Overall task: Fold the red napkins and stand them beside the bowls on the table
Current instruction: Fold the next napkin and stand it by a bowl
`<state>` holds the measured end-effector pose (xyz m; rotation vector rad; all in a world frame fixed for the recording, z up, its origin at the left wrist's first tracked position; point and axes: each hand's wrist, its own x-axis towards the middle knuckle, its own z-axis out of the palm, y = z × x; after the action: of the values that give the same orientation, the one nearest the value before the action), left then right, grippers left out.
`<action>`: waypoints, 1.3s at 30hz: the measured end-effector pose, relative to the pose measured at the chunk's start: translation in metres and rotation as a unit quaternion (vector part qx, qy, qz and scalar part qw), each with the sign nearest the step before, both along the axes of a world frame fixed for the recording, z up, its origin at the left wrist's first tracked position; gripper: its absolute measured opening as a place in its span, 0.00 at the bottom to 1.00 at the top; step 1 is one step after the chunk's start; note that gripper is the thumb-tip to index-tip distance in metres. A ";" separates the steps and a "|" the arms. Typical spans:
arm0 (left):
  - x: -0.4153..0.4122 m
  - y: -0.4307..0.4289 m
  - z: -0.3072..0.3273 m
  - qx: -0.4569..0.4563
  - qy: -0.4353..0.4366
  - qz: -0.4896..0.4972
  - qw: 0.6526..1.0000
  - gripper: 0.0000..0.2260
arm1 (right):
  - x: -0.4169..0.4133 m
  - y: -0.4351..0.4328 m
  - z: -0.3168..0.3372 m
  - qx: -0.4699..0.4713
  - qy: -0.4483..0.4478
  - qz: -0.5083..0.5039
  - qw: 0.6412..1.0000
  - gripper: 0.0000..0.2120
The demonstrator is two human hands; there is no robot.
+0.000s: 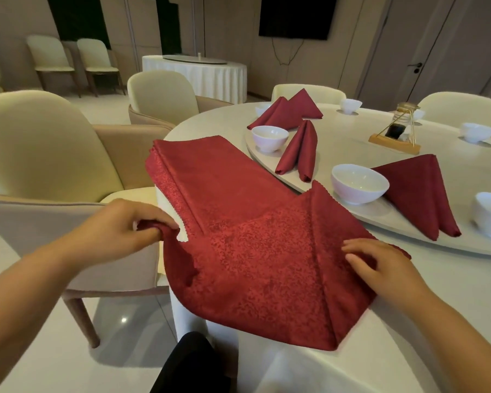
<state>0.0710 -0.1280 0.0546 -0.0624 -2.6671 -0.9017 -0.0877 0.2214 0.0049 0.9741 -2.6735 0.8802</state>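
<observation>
Napkin in work: the red napkin (238,236) lies at lower centre of the frame, draped over the near edge of the table (408,321); it is partly doubled, with a flap turned up on the right.
Left hand: the left hand (119,225) pinches a bunched corner at the cloth's left side, fingers curled round it, off the table's edge.
Right hand: the right hand (380,268) rests on the right edge with fingers nearly straight, pinning the cloth; it grips nothing.
Doing it well: let the right hand serve as the anchor; draw the left corner across taut so the edges meet squarely; press the crease flat before letting go; the overhanging part looks likely to slide, so shift the cloth further onto the table.
Folded napkins (420,191): three counted, standing on the turntable (352,143); the far one shows two peaks and may be a pair.
Bowls (359,182): six plainly counted; a seventh behind the wooden stand (394,137) cannot be told.
</observation>
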 end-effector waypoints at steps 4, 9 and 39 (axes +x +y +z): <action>-0.039 0.029 0.032 0.026 -0.026 -0.057 0.998 0.10 | -0.013 -0.001 -0.015 0.057 -0.022 -0.036 0.997 0.06; -0.121 0.076 0.028 0.038 -0.101 -0.077 0.991 0.10 | -0.024 0.012 -0.028 0.022 -0.036 -0.055 0.998 0.06; -0.258 0.156 -0.056 0.090 -0.061 0.178 0.978 0.19 | -0.037 0.013 -0.039 -0.034 -0.055 -0.019 0.998 0.17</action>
<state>-0.1871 0.0279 -0.0015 0.5120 -2.5699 -1.0456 -0.1248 0.2343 -0.0346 0.8813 -2.7231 1.0374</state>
